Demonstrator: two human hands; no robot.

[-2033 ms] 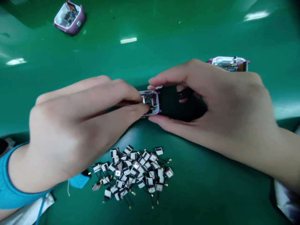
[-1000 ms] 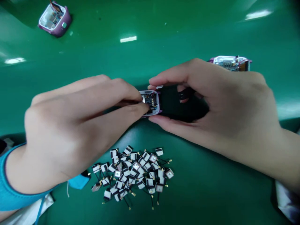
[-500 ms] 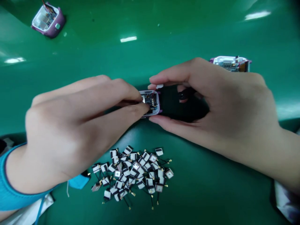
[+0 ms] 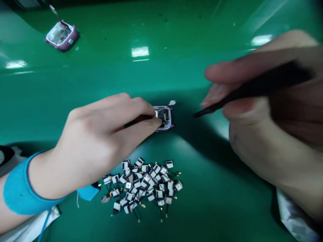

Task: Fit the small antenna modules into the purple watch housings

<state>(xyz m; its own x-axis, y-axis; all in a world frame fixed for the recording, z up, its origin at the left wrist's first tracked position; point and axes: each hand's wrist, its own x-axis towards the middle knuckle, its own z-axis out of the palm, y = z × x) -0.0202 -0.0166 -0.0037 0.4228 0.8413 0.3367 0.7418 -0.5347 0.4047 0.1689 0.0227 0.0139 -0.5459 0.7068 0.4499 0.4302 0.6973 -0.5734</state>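
A small purple smartwatch case [image 4: 171,118] lies on the green table, its open back showing a circuit board. A round silvery part [image 4: 172,102] on a thin red wire sticks out at its upper right corner. My left hand [image 4: 108,131] is closed at the case's left side, thumb and fingertips over the board and hiding that half. Raised at the right and blurred, my right hand [image 4: 264,94] grips black tweezers [image 4: 242,90]. Their tip points left toward the case, apart from it.
Below the case lies a pile of small square antenna modules [image 4: 146,185] with short black cables. Another open purple watch case [image 4: 63,35] stands at the upper left. A blue wristband [image 4: 27,188] circles my left wrist, with a blue piece [image 4: 88,192] beside it.
My right hand has left the case's right side, moved up and right, and brought the tweezers between its fingers. My left hand stays on the case. The view has shifted slightly.
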